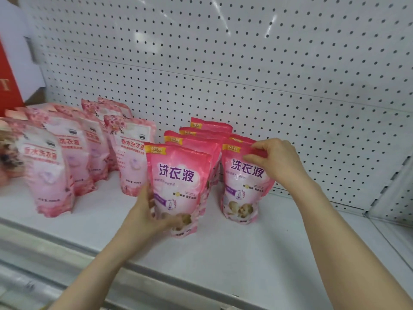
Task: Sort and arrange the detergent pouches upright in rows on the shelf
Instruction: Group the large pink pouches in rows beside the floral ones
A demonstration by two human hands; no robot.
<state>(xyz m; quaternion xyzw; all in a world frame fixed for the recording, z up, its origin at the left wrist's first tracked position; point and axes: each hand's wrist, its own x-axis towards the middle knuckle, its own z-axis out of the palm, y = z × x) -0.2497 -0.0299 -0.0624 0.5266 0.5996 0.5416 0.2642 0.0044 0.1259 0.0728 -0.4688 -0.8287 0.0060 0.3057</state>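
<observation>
Two rows of bright pink detergent pouches with purple lettering stand upright mid-shelf. My left hand point(148, 217) grips the lower left side of the front pouch point(178, 182) of the left row. My right hand point(276, 162) pinches the top right corner of the front pouch point(242, 186) of the right row. More bright pink pouches point(206, 130) stand behind both. To the left, several pale pink floral pouches point(131, 153) stand upright in rows.
The white shelf point(223, 249) has bare surface in front and to the right of the pouches. A white pegboard back wall point(245, 74) rises behind. A red and white box point(11, 74) sits at the far left. A wire divider point(388, 191) stands at the right.
</observation>
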